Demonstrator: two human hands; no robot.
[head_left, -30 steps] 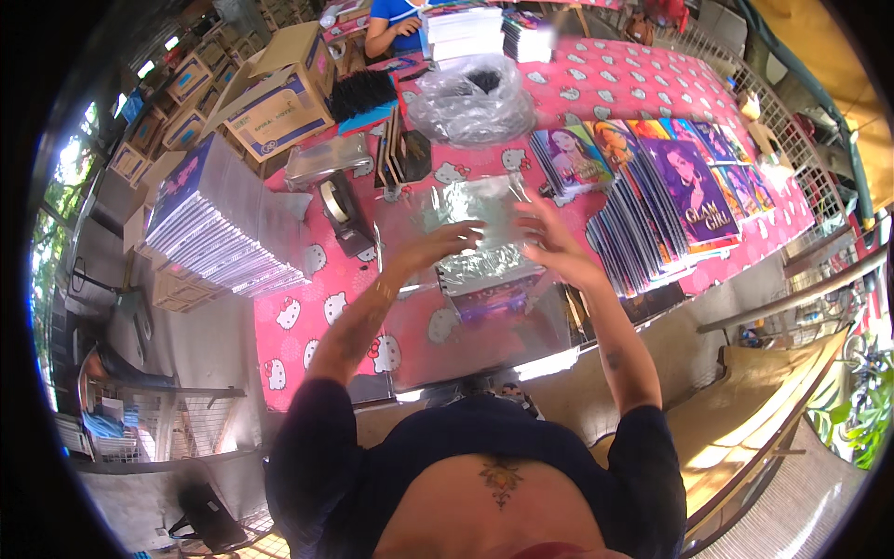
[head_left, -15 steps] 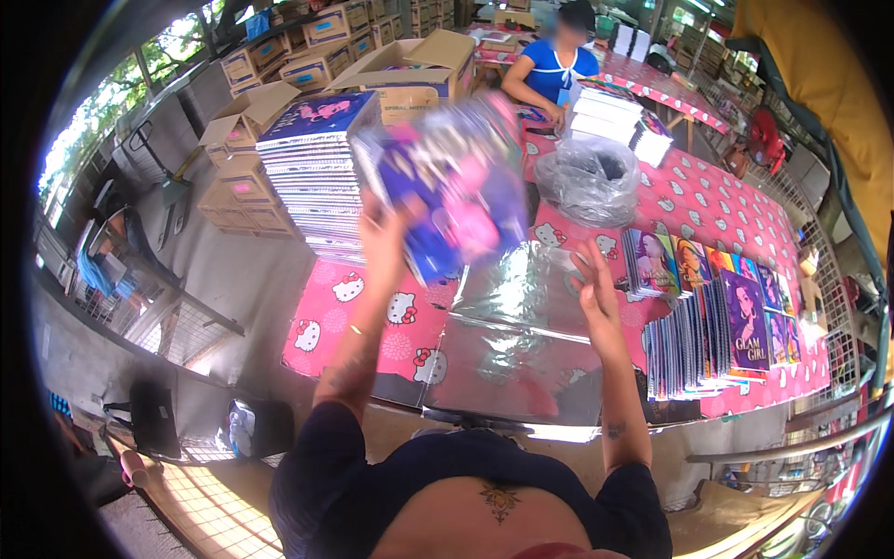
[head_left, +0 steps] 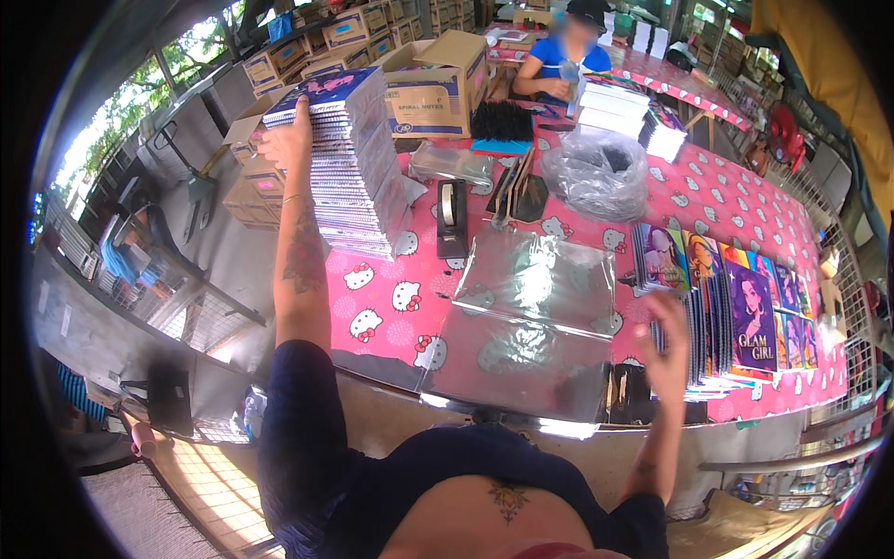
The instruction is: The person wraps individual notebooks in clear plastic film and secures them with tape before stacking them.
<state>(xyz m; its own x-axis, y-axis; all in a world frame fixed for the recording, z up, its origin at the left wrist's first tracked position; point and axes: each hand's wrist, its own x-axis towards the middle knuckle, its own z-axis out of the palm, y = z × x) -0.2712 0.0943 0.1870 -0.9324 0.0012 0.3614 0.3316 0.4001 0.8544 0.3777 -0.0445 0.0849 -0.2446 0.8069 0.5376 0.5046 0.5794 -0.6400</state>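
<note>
Stack (head_left: 354, 168) of glossy spiral notebooks, left; left hand (head_left: 287, 144) at top edge, grip unclear. Right hand (head_left: 667, 349), open, near right. Sheets (head_left: 521, 363), clear plastic, flat, near. Dispenser (head_left: 453, 244), black, between. Bag (head_left: 596, 177), crumpled, far.

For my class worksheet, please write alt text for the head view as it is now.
Seen from above, the left hand touches the top of a tall notebook stack while the right hand hovers, open, near more notebooks. Clear plastic lies in between, on a pink patterned table.
</note>
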